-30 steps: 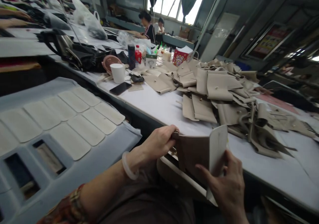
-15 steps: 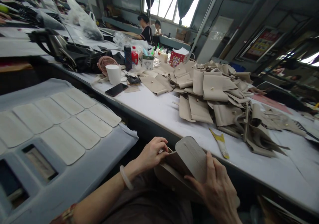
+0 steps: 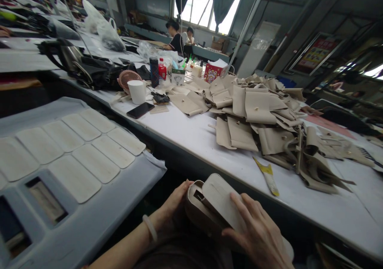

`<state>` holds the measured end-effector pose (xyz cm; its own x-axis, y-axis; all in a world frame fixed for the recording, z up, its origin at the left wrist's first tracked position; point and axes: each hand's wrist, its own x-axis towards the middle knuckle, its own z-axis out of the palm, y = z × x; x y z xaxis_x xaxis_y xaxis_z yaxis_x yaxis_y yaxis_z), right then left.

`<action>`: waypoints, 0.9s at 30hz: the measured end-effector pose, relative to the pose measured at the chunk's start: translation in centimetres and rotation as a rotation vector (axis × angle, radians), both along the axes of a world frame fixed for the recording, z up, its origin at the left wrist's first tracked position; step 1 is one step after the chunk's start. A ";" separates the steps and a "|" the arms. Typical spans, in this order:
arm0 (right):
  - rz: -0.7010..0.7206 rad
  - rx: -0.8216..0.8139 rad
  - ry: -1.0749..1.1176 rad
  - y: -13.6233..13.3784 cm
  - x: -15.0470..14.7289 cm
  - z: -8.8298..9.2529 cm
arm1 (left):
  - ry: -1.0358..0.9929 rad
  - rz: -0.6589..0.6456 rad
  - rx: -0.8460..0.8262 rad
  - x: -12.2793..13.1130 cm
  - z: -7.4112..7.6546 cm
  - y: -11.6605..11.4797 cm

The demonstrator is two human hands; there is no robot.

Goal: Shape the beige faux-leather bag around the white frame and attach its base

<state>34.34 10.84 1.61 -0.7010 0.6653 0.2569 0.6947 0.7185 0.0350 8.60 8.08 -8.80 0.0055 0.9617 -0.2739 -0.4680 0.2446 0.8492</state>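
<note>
A half-formed beige bag (image 3: 197, 217) rests at my lap, its top side open with a dark gap inside. My left hand (image 3: 175, 203) wraps round the bag's far left end, most of its fingers hidden behind it. Over the opening slants a pale panel (image 3: 221, 197) with rounded corners; whether it is the bag's flap or a loose piece I cannot tell. My right hand (image 3: 257, 225) grips this panel, fingers laid across its upper face and thumb on the near side.
Left, several rounded pale panels (image 3: 95, 157) lie in rows on a blue-grey cloth (image 3: 119, 205). Across the white table (image 3: 179, 141) are a heap of beige bag pieces (image 3: 260, 105), a yellow-and-white tool (image 3: 267, 177), a phone (image 3: 140, 110), a white cup (image 3: 137, 92) and a pink fan (image 3: 128, 79). Two people sit far back.
My left hand has shifted from the bag's upper edge to round its end. The panel has tipped lower over the opening, and my right fingers have slid onto its face.
</note>
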 end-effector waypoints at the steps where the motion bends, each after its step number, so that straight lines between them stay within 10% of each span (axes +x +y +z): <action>1: 0.020 -0.107 0.013 0.2 0.0 0.2 | -0.098 -0.009 -0.009 0.4 -0.1 0.0; 6: 0.095 -0.619 -0.014 1.7 -0.6 1.1 | -0.345 0.026 0.003 1.7 -0.3 0.1; 17: 0.112 0.027 0.075 0.8 -1.3 -2.2 | -0.403 0.024 -0.083 2.0 0.6 0.0; 27: 0.197 -0.510 -0.102 1.9 -0.7 -0.4 | -0.362 0.082 -0.112 2.0 -0.3 0.1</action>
